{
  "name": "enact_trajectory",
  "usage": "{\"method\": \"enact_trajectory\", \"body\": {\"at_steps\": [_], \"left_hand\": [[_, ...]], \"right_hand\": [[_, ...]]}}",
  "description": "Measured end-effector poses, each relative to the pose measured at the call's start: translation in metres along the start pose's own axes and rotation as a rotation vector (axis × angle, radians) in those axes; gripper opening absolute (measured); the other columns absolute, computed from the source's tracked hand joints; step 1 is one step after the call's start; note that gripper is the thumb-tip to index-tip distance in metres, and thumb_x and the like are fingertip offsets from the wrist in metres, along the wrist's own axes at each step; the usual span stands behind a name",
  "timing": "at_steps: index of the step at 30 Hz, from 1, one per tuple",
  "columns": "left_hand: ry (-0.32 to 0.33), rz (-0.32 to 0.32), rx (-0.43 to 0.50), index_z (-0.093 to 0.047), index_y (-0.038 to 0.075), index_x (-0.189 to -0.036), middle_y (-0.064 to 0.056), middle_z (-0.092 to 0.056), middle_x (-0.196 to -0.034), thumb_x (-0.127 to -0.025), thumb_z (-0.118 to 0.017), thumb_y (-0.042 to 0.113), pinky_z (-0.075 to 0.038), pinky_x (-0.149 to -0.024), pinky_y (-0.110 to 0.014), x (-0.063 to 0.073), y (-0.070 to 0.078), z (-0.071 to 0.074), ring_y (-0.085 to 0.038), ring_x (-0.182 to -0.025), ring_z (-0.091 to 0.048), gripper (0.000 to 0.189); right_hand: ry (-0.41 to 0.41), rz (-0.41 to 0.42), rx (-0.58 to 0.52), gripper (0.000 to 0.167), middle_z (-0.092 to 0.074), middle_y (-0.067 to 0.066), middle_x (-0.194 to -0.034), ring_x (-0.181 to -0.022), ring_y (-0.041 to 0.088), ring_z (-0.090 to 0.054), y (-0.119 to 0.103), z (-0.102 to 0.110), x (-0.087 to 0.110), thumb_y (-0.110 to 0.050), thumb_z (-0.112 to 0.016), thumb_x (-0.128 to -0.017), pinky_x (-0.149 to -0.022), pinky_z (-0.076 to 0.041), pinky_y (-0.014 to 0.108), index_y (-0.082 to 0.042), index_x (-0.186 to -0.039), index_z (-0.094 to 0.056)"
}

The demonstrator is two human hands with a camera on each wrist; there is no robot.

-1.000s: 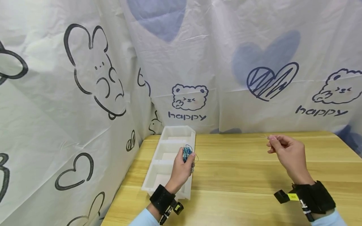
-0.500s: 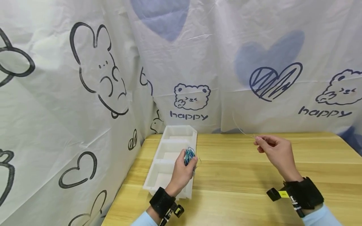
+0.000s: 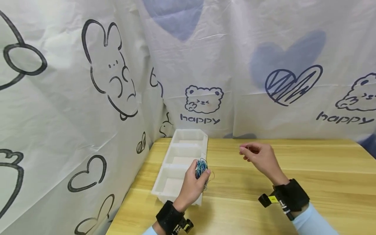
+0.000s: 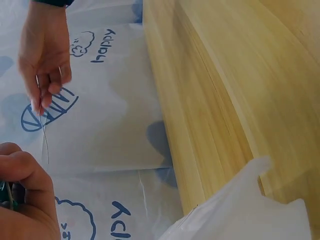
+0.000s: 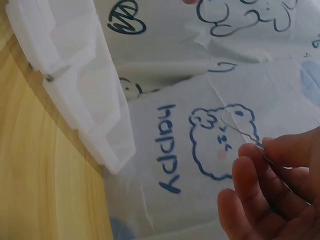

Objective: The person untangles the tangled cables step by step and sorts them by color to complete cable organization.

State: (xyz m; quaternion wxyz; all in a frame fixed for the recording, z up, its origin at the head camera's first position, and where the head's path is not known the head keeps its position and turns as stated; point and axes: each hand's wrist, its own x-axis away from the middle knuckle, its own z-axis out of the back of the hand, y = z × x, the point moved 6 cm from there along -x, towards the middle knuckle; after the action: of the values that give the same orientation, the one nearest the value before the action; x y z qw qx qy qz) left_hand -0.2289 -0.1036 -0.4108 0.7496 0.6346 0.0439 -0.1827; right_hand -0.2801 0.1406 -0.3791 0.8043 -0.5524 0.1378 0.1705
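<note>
My left hand (image 3: pixel 191 186) grips a tangled bundle of thin blue and teal strands (image 3: pixel 201 168) above the near right edge of the white three-compartment tray (image 3: pixel 157 182). A loose end curls out to the bundle's right. To the right, raised over the table, my right hand (image 3: pixel 261 158) pinches one thin pale strand (image 5: pixel 242 133) between thumb and index finger; whether it is thread or wire I cannot tell. In the right wrist view the strand runs past the fingertips and across the palm. The left wrist view catches part of my left hand (image 4: pixel 27 192), with the bundle mostly hidden.
The tray stands on the left of a wooden table (image 3: pixel 235 202). Behind the table and along its left side hangs a white printed curtain (image 3: pixel 235 65). Each wrist wears a black strap with a small camera, such as the right strap (image 3: pixel 293 197).
My right hand has moved left, closer to my left hand, still pinching the strand. My left hand keeps its grip on the bundle and has barely moved. The head view has turned slightly left.
</note>
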Motion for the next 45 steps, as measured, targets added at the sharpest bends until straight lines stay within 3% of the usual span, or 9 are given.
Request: {"method": "enact_trajectory", "body": {"at_steps": [8,14,21,24,29,32,36,40,45], "left_hand": [[0.106,-0.029,0.026,-0.049,0.002,-0.113,-0.008,-0.049,-0.086,-0.105,-0.057,0.017,-0.045,-0.054,-0.025,0.001,0.006,0.021,-0.015,-0.068,-0.052,0.019],[0.164,-0.008,0.081,-0.047,0.006,-0.114,-0.009,-0.046,-0.081,-0.106,-0.056,0.020,-0.037,-0.043,-0.023,0.004,0.008,0.037,-0.013,-0.056,-0.045,0.019],[0.158,-0.023,0.100,-0.048,0.003,-0.116,-0.011,-0.047,-0.082,-0.105,-0.057,0.023,-0.036,-0.042,-0.023,0.006,0.011,0.038,-0.013,-0.053,-0.043,0.025],[0.169,-0.032,0.083,-0.049,0.004,-0.115,-0.011,-0.046,-0.083,-0.105,-0.057,0.023,-0.037,-0.044,-0.023,0.006,0.012,0.038,-0.013,-0.057,-0.044,0.024],[0.155,-0.012,0.084,-0.049,0.007,-0.119,-0.011,-0.048,-0.088,-0.105,-0.057,0.024,-0.039,-0.048,-0.024,0.007,0.010,0.038,-0.013,-0.064,-0.046,0.023],[0.154,0.011,0.100,-0.049,0.009,-0.121,-0.011,-0.050,-0.086,-0.105,-0.057,0.024,-0.036,-0.042,-0.023,0.007,0.008,0.039,-0.012,-0.054,-0.043,0.024],[0.140,0.025,0.118,-0.048,0.009,-0.124,-0.011,-0.049,-0.084,-0.105,-0.057,0.025,-0.036,-0.042,-0.024,0.005,0.006,0.038,-0.013,-0.050,-0.041,0.026],[0.127,0.026,0.140,-0.046,0.007,-0.126,-0.011,-0.048,-0.083,-0.107,-0.054,0.027,-0.037,-0.044,-0.025,0.003,0.005,0.036,-0.015,-0.052,-0.041,0.029],[0.100,0.024,0.187,-0.043,0.004,-0.125,-0.012,-0.050,-0.082,-0.108,-0.049,0.032,-0.039,-0.045,-0.025,0.002,0.005,0.031,-0.015,-0.053,-0.044,0.033]], "right_hand": [[-0.205,0.030,0.007,0.010,-0.071,0.004,-0.086,-0.072,0.020,-0.066,-0.005,-0.061,0.000,-0.016,-0.071,-0.097,-0.063,-0.055,0.031,-0.008,-0.101,-0.076],[-0.321,0.106,0.014,0.007,-0.070,-0.002,-0.080,-0.067,0.012,-0.061,-0.016,-0.116,0.008,-0.018,-0.074,-0.094,-0.058,-0.053,0.028,-0.013,-0.095,-0.078],[-0.334,0.193,0.033,0.019,-0.062,-0.008,-0.068,-0.056,0.006,-0.050,-0.025,-0.172,0.019,0.008,-0.070,-0.083,-0.049,-0.043,0.022,-0.010,-0.079,-0.075],[-0.341,0.185,0.036,0.020,-0.066,-0.003,-0.074,-0.061,0.008,-0.057,-0.025,-0.183,0.021,0.013,-0.071,-0.079,-0.052,-0.046,0.021,-0.005,-0.088,-0.074],[-0.410,0.153,0.077,0.039,-0.073,0.013,-0.106,-0.085,0.026,-0.071,-0.028,-0.180,0.027,0.005,-0.075,-0.083,-0.066,-0.056,0.027,0.001,-0.122,-0.068],[-0.393,0.149,0.107,0.035,-0.071,0.014,-0.116,-0.093,0.028,-0.071,-0.031,-0.167,0.027,-0.002,-0.071,-0.090,-0.070,-0.057,0.030,-0.001,-0.125,-0.068],[-0.357,0.160,0.061,0.023,-0.073,0.008,-0.108,-0.089,0.019,-0.069,-0.038,-0.147,0.027,-0.003,-0.065,-0.094,-0.066,-0.056,0.028,-0.005,-0.116,-0.073],[-0.344,0.170,-0.001,0.025,-0.073,0.000,-0.097,-0.085,0.010,-0.066,-0.045,-0.132,0.029,-0.002,-0.063,-0.091,-0.065,-0.055,0.028,-0.010,-0.112,-0.074],[-0.299,0.159,-0.063,0.015,-0.072,-0.006,-0.094,-0.083,0.010,-0.066,-0.049,-0.116,0.033,-0.014,-0.070,-0.095,-0.065,-0.055,0.030,-0.013,-0.109,-0.075]]}}
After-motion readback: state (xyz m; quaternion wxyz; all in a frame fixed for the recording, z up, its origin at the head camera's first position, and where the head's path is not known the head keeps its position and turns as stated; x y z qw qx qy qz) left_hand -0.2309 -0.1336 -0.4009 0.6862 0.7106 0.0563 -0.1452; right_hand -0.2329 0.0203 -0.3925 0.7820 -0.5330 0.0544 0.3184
